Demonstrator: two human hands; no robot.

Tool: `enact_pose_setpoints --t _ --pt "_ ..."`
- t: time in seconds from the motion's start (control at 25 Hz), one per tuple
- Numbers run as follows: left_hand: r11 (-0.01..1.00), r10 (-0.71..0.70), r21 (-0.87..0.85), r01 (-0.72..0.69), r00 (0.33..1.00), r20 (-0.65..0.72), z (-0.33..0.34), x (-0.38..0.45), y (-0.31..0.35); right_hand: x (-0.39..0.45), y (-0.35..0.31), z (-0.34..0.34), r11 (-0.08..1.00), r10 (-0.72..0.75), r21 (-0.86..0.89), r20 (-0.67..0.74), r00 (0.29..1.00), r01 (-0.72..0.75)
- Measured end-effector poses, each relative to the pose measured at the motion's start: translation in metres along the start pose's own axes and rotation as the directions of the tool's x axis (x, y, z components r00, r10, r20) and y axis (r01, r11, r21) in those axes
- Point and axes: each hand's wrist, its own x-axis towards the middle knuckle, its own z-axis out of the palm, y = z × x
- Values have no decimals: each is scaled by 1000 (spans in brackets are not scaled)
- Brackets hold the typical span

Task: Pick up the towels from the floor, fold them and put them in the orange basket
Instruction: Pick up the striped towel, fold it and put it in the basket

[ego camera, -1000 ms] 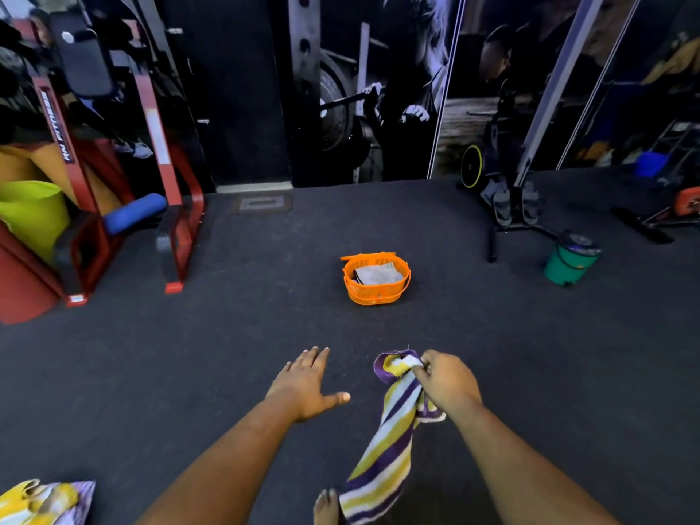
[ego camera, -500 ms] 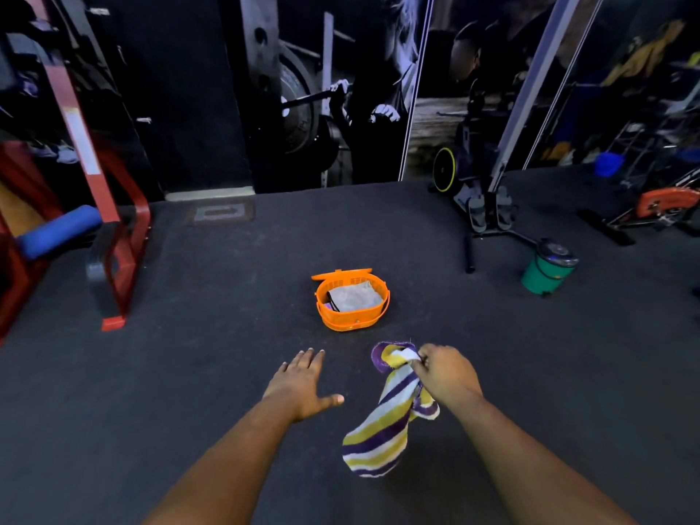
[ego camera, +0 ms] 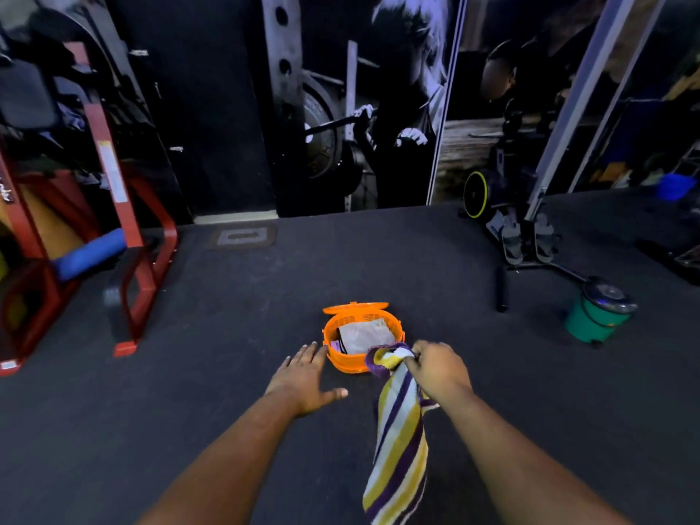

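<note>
1. Gripping the bunched upper end of a striped yellow, purple and white cloth towel (ego camera: 399, 441), the person's right hand (ego camera: 435, 367) has its fingers curled tight around the fabric.
2. Below that grip the towel hangs long and narrow toward the lower edge of the view, clear of the dark grey rubber floor (ego camera: 227, 373) as far as can be told.
3. Just beyond the right hand's knuckles sits the round orange plastic basket (ego camera: 342, 363) with a perforated wall; the gathered top of the towel overlaps the basket's near rim in the view, though whether cloth and rim touch cannot be told.
4. Inside the basket, past the grip, lies a folded grey towel (ego camera: 365, 335), and an orange lid (ego camera: 356, 309) stands up at the far rim.
5. To the left of the grip, the left hand (ego camera: 305, 377) is spread flat, palm down, with straight fingers and the thumb stretched toward the towel; it holds nothing, and its fingertips reach just beside the basket's left wall.
6. Well to the right of the gripping hand stands a green bucket with a dark lid (ego camera: 596, 316).
7. Far to the left of both hands stands a red metal gym frame (ego camera: 130, 236) carrying a blue padded roller (ego camera: 89, 253).
</note>
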Motion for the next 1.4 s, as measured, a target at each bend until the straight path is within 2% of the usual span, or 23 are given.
enact_pose_setpoints --t 0.12,0.28,0.32,0.44,0.48,0.56,0.64,0.72,0.76,0.88,0.96,1.04,1.12,1.16,1.2,1.28,1.4 --pt "998 -49 -43 47 997 -52 -19 31 17 51 15 -5 997 -69 28 20 997 68" --pt "997 -61 -41 59 997 -41 -33 67 25 99 22 -8 990 -129 59 10 992 128" --pt "998 -60 -37 58 997 -55 -37 79 24 113 22 -9 986 -138 93 12 990 136" --pt "1000 -25 -17 24 996 -84 -50 118 14 155 15 -6 936 -103 344 50 993 79" --pt "999 -14 -45 10 996 -90 -51 133 10 167 10 -3 912 -81 407 49 996 54" --pt "973 -34 -229 12 995 -90 -57 158 10 188 0 3 892 -93 447 35 995 68" --pt "873 -54 -489 -3 993 -104 -71 183 13 208 -11 4 909 -164 392 27 986 140" --pt "674 -42 -738 -17 997 -60 -78 209 12 230 -18 2 929 -210 321 51 976 183" --pt "606 -24 -794 -43 997 -72 -78 220 10 237 -19 2 937 -216 292 51 975 192" --pt "622 -37 -778 -83 990 -135 -75 252 2 247 -15 8 950 -232 234 80 969 208" --pt "562 -80 -823 -82 985 -153 -85 261 3 250 -9 14 927 -299 262 89 950 268" --pt "340 -160 -936 -94 975 -156 -97 272 4 257 3 21 884 -345 373 115 932 281" --pt "58 -227 -995 -77 970 -88 -109 274 10 261 6 25 824 -357 508 121 926 251" --pt "-16 -224 -997 -76 972 -70 -115 272 16 264 4 25 791 -341 569 108 934 223" --pt "2 -208 -996 -87 974 -86 -120 270 22 268 -1 24 752 -321 629 90 943 196" --pt "118 -157 -979 -164 971 -182 -130 270 31 280 -18 12 707 -311 681 59 949 189" --pt "380 -83 -878 -291 935 -346 -149 278 38 298 -37 -3 784 -411 529 49 910 325"
